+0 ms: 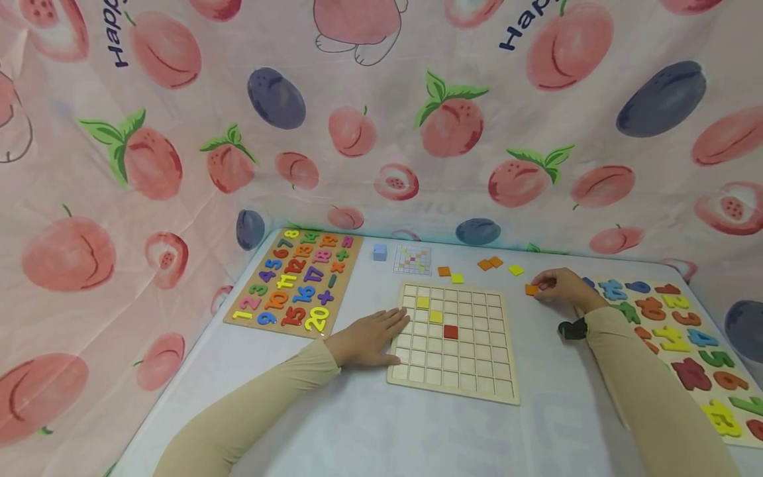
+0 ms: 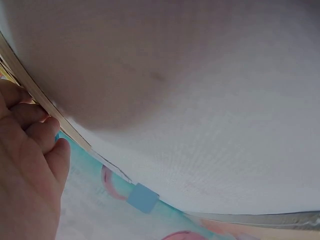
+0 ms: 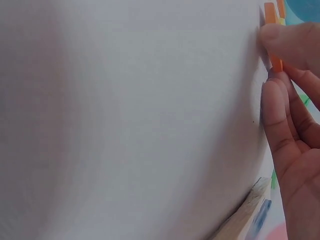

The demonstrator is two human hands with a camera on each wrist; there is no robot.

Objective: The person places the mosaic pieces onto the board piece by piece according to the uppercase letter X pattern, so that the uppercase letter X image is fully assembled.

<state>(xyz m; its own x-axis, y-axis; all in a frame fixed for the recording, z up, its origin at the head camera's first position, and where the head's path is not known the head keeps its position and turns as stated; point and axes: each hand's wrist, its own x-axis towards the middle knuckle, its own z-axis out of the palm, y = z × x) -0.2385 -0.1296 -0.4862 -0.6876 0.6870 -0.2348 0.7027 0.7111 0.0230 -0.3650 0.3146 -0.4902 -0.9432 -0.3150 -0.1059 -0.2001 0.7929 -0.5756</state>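
Observation:
A wooden grid board (image 1: 459, 394) lies on the white table, with two yellow tiles (image 1: 422, 303) and a red tile (image 1: 451, 332) in a diagonal line of its cells. My left hand (image 1: 368, 338) rests at the board's left edge, fingers stretched over the rim and thumb lower down. In the left wrist view its fingertips (image 2: 47, 127) touch the board's side. To the right of the board, my right hand (image 1: 563, 288) pinches an orange tile (image 1: 531, 290) between thumb and fingers. The right wrist view shows this tile (image 3: 270, 14) on edge, close to the table.
Behind the board lie loose orange tiles (image 1: 444, 271) and yellow tiles (image 1: 515, 270), a printed pattern card (image 1: 412, 260) and a blue cube (image 1: 379, 252). A number board (image 1: 334, 291) lies at the left. Another number board (image 1: 673, 318) sits partly under my right forearm.

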